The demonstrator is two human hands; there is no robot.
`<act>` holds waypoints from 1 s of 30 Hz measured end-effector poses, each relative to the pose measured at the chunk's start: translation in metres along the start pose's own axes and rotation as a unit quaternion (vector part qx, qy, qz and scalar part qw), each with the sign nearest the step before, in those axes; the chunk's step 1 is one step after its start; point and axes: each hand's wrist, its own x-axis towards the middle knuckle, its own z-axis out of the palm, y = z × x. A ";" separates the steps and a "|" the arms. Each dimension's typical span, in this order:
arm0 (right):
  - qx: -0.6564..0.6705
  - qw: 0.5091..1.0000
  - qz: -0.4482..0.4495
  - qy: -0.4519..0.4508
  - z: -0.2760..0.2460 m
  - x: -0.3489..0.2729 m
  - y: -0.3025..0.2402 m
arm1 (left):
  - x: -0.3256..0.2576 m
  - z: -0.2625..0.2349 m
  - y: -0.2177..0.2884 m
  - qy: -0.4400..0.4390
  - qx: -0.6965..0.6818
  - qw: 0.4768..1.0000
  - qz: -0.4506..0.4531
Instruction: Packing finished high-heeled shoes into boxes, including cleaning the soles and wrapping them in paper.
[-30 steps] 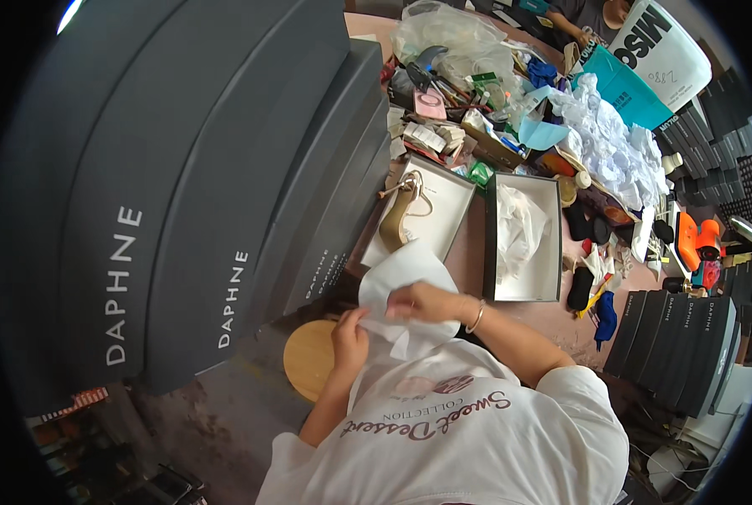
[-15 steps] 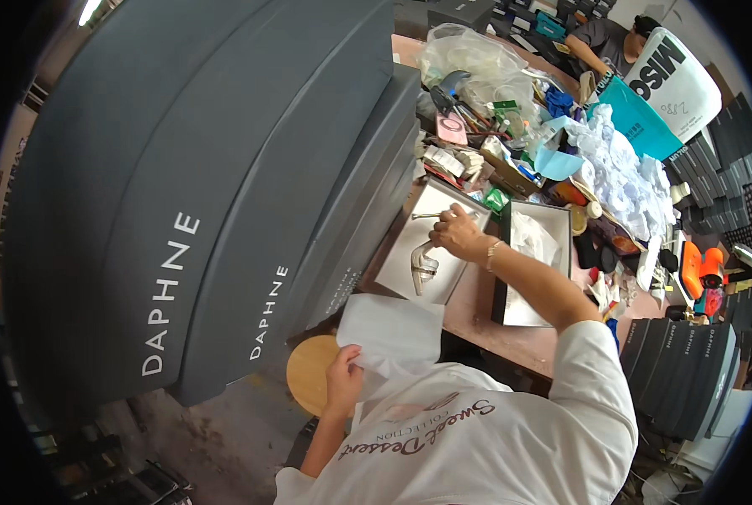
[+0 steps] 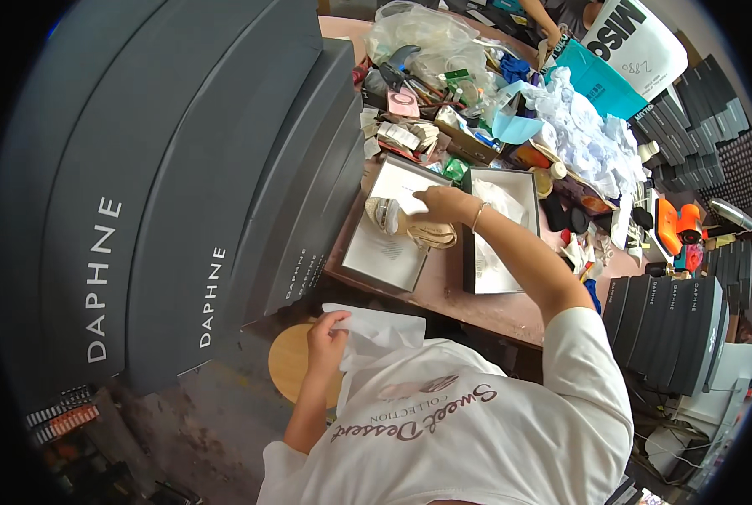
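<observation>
In my left hand [image 3: 329, 335], fingers pinched together, is one edge of a sheet of white tissue paper [image 3: 384, 328] that drapes across the front of my shirt. My right hand [image 3: 445, 204] is closed on a beige high-heeled sandal [image 3: 432, 235], tilted over an open shoebox tray [image 3: 401, 273]. A clear or silvery strap section [image 3: 384, 215] shows to the left of the hand. My fingers partly cover the shoe, and its heel is hard to see. Right of it stands a second open box [image 3: 525, 227] containing crumpled white paper [image 3: 498, 206].
Tall stacks of dark grey shoeboxes [image 3: 174, 185] rise on my left, with more boxes [image 3: 662, 328] at the right. Plastic bags [image 3: 426, 38], tools and crumpled paper [image 3: 582, 126] crowd the table's back. A round wooden stool [image 3: 296, 370] stands below. A co-worker's arm [image 3: 540, 17] shows at the far side.
The sandal has turned in my right hand, from toe pointing down to lying across the tray's right side. The whole view has shifted. My left hand still holds the tissue paper.
</observation>
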 end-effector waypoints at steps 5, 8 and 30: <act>-0.257 0.966 0.005 -0.023 0.057 -0.026 -0.059 | 0.004 0.008 0.006 -0.030 0.027 0.999 0.032; -0.238 0.970 0.035 0.041 0.114 -0.008 -0.032 | 0.009 0.008 0.019 -0.048 0.060 0.996 0.051; 0.709 0.685 -0.085 0.143 0.059 -0.290 0.125 | 0.116 0.196 0.145 -0.039 0.309 0.878 0.363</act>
